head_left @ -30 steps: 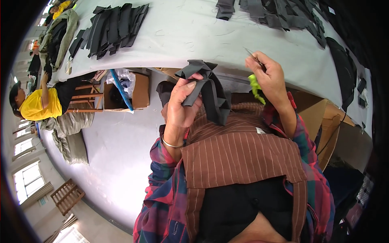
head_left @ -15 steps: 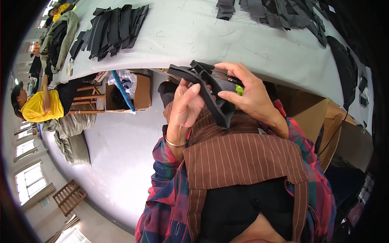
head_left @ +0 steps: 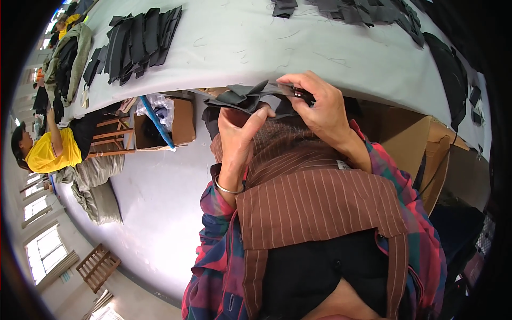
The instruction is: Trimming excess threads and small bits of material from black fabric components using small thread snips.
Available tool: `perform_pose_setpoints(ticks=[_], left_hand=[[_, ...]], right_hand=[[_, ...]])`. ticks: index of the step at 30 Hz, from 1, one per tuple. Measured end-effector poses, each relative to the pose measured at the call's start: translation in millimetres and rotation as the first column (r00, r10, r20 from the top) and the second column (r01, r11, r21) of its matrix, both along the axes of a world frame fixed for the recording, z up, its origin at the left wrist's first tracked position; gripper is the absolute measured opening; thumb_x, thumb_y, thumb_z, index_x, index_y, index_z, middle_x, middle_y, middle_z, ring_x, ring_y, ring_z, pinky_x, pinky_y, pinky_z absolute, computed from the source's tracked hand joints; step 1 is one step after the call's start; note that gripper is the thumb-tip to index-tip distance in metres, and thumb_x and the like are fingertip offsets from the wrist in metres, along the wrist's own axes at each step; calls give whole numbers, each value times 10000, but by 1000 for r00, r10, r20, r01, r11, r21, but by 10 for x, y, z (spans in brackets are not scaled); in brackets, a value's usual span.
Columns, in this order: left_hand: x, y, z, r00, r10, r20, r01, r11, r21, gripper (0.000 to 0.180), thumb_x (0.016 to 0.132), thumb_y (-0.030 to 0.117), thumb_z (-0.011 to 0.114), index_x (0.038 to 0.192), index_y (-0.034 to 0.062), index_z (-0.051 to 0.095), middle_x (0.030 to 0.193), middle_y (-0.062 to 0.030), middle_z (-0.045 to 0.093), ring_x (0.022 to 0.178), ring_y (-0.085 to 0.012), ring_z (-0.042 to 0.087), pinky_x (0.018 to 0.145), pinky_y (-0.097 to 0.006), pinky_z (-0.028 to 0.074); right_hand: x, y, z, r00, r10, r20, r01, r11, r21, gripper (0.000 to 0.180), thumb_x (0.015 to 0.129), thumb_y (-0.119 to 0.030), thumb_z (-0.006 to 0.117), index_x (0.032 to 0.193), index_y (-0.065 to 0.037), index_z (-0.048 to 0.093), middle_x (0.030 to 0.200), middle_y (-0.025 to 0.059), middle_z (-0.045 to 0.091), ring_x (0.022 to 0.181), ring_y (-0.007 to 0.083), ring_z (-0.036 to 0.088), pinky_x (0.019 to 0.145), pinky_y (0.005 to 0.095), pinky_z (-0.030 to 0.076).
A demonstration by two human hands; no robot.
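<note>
Just off the table's near edge, my left hand (head_left: 238, 128) pinches a folded dark grey fabric strip (head_left: 234, 98) between thumb and fingers. Part of the strip hangs below the fingertips. My right hand (head_left: 319, 106) is closed around small dark thread snips (head_left: 302, 95). Their metal blades point left toward the fabric, close to its right end. Whether the blades touch the cloth I cannot tell. The fingers behind the fabric are hidden.
The white-covered table (head_left: 229, 53) bears a row of dark strips (head_left: 141, 42) at left and a heap of strips (head_left: 362, 10) at far right. Loose threads lie between. Below are cardboard boxes (head_left: 184, 120). A person in yellow (head_left: 53, 152) works at left.
My left hand has turned the fabric strip from hanging steeply to lying flatter and bunched. My right hand with the snips has moved slightly up and left.
</note>
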State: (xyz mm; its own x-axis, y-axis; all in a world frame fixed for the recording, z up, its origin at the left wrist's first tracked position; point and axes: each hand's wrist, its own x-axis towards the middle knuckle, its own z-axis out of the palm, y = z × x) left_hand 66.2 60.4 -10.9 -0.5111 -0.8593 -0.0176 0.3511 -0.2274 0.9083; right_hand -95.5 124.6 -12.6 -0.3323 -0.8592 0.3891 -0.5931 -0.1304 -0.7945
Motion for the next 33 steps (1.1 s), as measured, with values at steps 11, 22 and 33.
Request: perform_pose_setpoints(ticks=[11,22,33], left_hand=[[8,-53,144,990,136,47,-127,978,-165,373,802,-59,644,1160,-47,541,1005,-149,682,937,-170,644,824,-274,490],[-16,-48,168,979,172,110,-141,959,-247,407,780,-91,651,1151,-26,498,1024,-159,664,958,-179,629,857,-290,474],[-23,-38,105,982,172,77,-142,944,-297,485,814,-61,631,1273,-73,475,1075,-212,653,953,-189,652,838,-279,512]], right_hand=[[-185,170,259,998,-11,59,9,1000,18,235,817,-173,690,1037,-96,666,937,72,673,758,235,626,697,319,480],[-111,220,226,979,-28,-200,30,1000,7,115,799,-159,691,892,-91,690,768,53,655,683,249,603,632,334,444],[-80,202,233,945,-51,-325,45,999,-25,97,795,-219,702,834,-132,684,643,15,582,608,225,560,600,336,409]])
